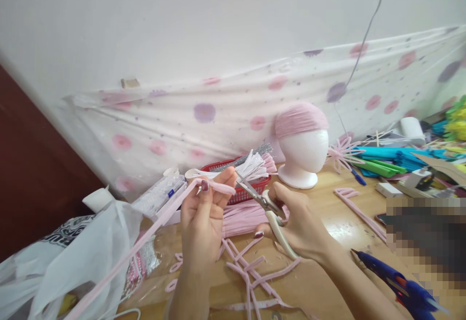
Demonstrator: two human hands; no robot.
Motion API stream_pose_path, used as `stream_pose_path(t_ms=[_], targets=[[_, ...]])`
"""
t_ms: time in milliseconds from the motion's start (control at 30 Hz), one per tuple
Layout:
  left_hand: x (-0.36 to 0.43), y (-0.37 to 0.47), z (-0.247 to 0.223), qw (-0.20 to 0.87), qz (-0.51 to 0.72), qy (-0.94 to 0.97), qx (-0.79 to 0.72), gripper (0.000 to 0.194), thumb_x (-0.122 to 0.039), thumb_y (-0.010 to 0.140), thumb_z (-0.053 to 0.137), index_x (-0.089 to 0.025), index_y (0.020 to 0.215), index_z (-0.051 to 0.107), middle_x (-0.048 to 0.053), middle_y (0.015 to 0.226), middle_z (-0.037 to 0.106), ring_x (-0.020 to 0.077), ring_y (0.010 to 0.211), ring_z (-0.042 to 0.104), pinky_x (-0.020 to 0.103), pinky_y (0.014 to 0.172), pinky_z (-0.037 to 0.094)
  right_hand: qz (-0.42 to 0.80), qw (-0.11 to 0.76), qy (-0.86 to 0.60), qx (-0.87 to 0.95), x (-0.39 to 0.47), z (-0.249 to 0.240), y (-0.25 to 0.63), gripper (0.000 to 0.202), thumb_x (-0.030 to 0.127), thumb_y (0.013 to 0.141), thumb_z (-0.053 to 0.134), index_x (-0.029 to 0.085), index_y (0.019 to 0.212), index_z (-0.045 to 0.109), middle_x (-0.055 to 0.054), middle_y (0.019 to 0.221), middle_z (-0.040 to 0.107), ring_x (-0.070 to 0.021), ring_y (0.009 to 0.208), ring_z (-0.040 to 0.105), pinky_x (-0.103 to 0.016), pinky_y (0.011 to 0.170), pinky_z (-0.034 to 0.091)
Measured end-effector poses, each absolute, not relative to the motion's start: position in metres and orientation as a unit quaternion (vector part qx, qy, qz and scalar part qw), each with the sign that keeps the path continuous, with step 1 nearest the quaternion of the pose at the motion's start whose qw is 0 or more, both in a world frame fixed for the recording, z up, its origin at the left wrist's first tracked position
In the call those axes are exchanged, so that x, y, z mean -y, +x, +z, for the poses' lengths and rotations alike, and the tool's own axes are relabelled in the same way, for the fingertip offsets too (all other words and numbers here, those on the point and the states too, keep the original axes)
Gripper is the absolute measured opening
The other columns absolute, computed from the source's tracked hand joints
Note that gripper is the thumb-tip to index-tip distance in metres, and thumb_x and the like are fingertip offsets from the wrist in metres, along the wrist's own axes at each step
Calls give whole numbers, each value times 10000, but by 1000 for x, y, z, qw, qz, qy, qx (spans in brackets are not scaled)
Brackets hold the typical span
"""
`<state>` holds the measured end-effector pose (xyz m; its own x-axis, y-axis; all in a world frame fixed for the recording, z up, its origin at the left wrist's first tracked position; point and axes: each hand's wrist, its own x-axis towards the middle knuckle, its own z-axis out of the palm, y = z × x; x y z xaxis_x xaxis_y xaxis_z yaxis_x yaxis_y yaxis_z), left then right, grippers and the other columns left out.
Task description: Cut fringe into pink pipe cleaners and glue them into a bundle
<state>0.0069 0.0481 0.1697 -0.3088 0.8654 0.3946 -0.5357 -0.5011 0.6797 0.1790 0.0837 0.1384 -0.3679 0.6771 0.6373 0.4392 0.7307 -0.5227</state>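
Observation:
A long pink pipe cleaner [145, 236] is pinched between the thumb and fingers of my left hand [204, 213]. Its short end bends over my fingers, and the long end trails down to the lower left. In my right hand [302, 218] is a pair of scissors [269, 207] with cream handles, blades pointing toward my left fingertips. The blades look nearly closed and stand apart from the pipe cleaner. Below my hands lie several cut, bent pink pipe cleaners [251, 266], and a pink bundle [242, 219] rests behind them.
A white foam head [304, 152] with a pink wrapped top stands behind, beside a red basket [251, 191] of white and silver stems. A blue glue gun [396, 281] lies at right. Plastic bags [98, 247] fill the left; blue and green craft materials [400, 160] crowd the back right.

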Motion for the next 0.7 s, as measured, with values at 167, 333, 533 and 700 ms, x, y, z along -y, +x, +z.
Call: stream_pose_path(t_ms=[167,333,533,700], targets=[[-50,5,168,469,760,405,-195,115,-300,874,673,-219,839,599,61,963,794,207,936,747,333,841,599,181,408,-346,825,-77,145,177,514,492,708,741,237,690,296,84,597,341,-94,539,274,-233,496,222],[-52,5,167,472,751,424,-180,113,-289,862,690,-222,855,599,35,911,800,185,862,760,292,791,613,180,401,-344,830,-76,146,177,521,484,698,750,238,679,291,86,579,330,-88,522,270,-230,482,217],[-52,5,167,461,754,419,-208,174,-321,830,724,-223,820,582,21,883,800,189,842,762,288,776,618,154,411,-346,829,-75,149,179,519,480,722,729,240,673,272,88,544,345,-82,492,275,-220,458,208],[-53,4,164,455,758,410,-224,158,-313,833,721,-231,826,585,15,881,800,189,855,761,300,793,614,145,417,-352,826,-76,147,177,521,474,740,717,241,665,257,88,529,340,-81,480,270,-216,453,203]])
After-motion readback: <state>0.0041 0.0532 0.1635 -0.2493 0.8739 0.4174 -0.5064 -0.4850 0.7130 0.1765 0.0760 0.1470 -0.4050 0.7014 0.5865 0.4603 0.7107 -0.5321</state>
